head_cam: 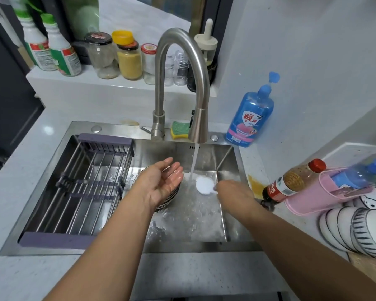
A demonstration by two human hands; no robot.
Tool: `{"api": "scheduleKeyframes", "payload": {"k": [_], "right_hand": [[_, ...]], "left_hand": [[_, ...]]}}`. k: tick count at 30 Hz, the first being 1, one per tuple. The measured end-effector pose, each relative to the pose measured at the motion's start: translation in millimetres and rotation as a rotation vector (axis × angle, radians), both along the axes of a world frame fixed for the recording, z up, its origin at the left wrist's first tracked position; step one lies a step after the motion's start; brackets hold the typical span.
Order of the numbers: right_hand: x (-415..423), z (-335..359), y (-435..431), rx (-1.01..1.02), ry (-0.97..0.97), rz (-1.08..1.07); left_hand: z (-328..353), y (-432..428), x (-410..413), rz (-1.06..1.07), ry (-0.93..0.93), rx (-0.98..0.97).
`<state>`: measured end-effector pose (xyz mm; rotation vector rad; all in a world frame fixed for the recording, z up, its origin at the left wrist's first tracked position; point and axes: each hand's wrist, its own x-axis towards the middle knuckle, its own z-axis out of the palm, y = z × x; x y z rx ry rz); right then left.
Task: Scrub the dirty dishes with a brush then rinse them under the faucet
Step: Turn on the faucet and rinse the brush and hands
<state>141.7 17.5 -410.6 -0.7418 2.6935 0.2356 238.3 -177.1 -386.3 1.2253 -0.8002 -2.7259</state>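
Saucer (204, 184) gripped by right fingers (221, 188); left fingers (172, 168) relaxed.

Even, fairly bright indoor light falls from above, leaving soft shadows. Glare spots gleam on the steel faucet (183, 81) and the wet sink (117, 249) floor. Wide-angle distortion bends the edges; the pink holder (313, 197) and bowls (354, 231) at near right look smeared.

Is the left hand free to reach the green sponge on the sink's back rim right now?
Likely yes: the left hand is open and empty, and the sponge lies uncovered between the faucet base and its spout.
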Motion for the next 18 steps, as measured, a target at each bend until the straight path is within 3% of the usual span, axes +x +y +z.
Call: {"api": "scheduleKeyframes", "payload": {"k": [2, 6, 10, 15, 18], "right_hand": [[-5.4, 0.7, -0.7, -0.198, -0.11, -0.125], [2.9, 18.6, -9.1, -0.836, -0.632, -0.587], [12.5, 26.9, -14.7, -0.955, -0.834, -0.649], [12.0, 21.2, -13.3, -1.099, -0.953, -0.797], [14.6, 22.4, -8.0, -1.083, -0.867, -0.742]], "left_hand": [[-0.9, 1.9, -4.0, 0.007, 0.002, 0.005], [-2.5, 5.4, -9.8, 0.001, -0.014, 0.015], [-4.9, 8.5, -14.6, -0.001, -0.026, 0.026], [-6.2, 6.1, -16.7, 0.013, -0.028, 0.05], [-7.0, 3.5, -14.7, 0.017, -0.032, 0.063]]}}
